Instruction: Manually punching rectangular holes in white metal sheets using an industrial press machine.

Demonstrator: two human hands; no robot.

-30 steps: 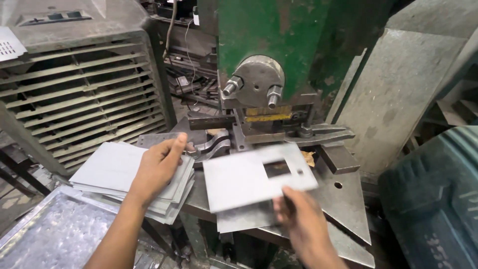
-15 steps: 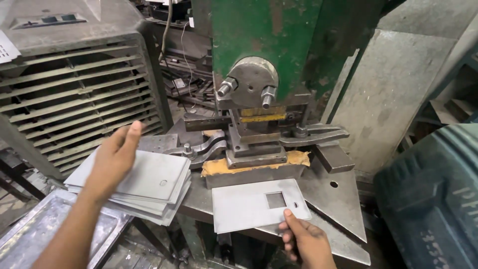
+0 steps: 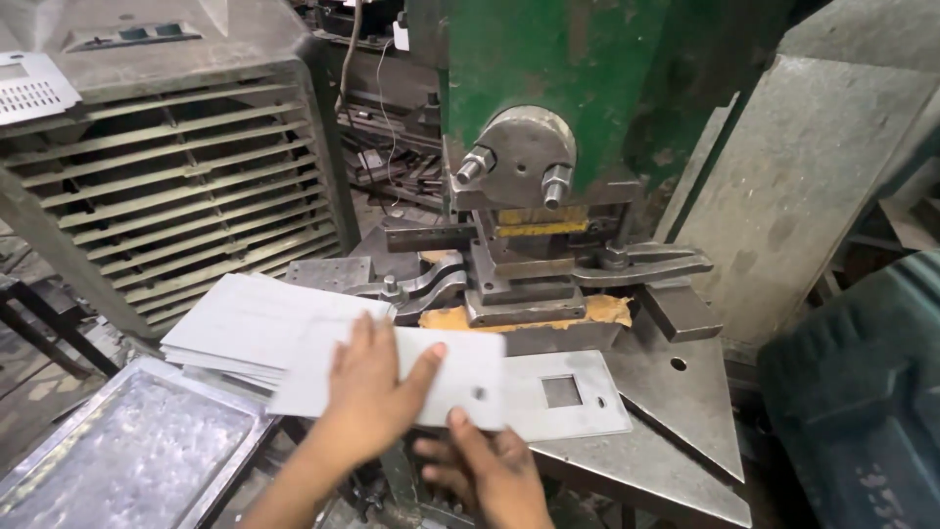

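The left hand (image 3: 370, 392) lies flat, with fingers spread, on a blank grey metal sheet (image 3: 392, 377). It presses the sheet from above and does not pinch it — the palm and the thumb rest on the surface. This sheet sits half on the stack of blank sheets (image 3: 235, 318) at the left and half over a second plate.

The second plate is a punched plate (image 3: 568, 397) with a square window and small holes. It lies on the steel bed (image 3: 676, 402) of the machine, just in front of the die, and its left end is hidden under the blank sheet. The right hand (image 3: 490, 470) is below both sheets, at the near edge of the bed. Its thumb comes up and touches the lower edge where the two sheets overlap; the other fingers are curled under, so it seems to hold an edge, but which sheet it grips cannot be told.

Behind the sheets stands the green press (image 3: 548, 78), with its round grey head and two bolts, and the die block (image 3: 524, 294) sits under it on a brown pad. At the left is a louvered metal cabinet (image 3: 166, 186) — below it, near the left arm, a shiny embossed tray (image 3: 127, 451). A dark green cover (image 3: 862, 392) is at the right edge.
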